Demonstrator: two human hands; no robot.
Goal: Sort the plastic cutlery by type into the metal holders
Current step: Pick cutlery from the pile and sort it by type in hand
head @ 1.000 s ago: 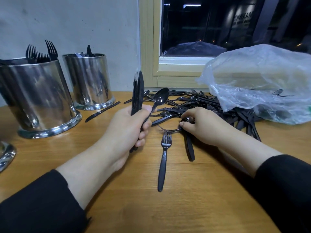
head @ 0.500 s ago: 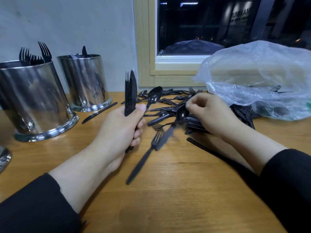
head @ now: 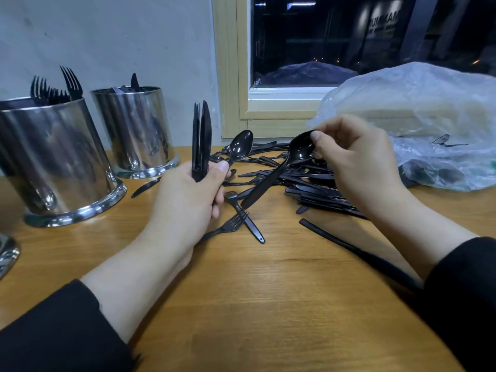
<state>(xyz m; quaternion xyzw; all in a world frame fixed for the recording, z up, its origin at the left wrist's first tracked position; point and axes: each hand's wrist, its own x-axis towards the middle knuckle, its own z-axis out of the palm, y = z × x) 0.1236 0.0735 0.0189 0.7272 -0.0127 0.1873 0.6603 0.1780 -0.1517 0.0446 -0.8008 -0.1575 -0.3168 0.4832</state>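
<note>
My left hand (head: 188, 202) grips an upright bundle of black plastic cutlery (head: 201, 138), a knife and fork pointing up and a small spoon (head: 240, 147) leaning right. My right hand (head: 357, 159) pinches the bowl of a larger black spoon (head: 279, 170), its handle slanting down towards the left hand. A pile of black cutlery (head: 308, 183) lies under and behind the right hand. A loose fork (head: 230, 224) and another handle (head: 249, 224) lie crossed on the wooden table (head: 268, 304). Two metal holders stand at the left: the near one (head: 53, 162) holds forks, the far one (head: 137, 130) holds knives.
A clear plastic bag (head: 429, 124) with more cutlery sits at the right under the window. A single knife (head: 146, 186) lies between the holders. A long black handle (head: 357, 251) lies under my right forearm. A third metal rim (head: 8, 253) shows at the left edge.
My right hand has lifted a spoon by its bowl out of the pile. The loose fork on the table has slid left and turned under my left hand. The left hand keeps its bundle.
</note>
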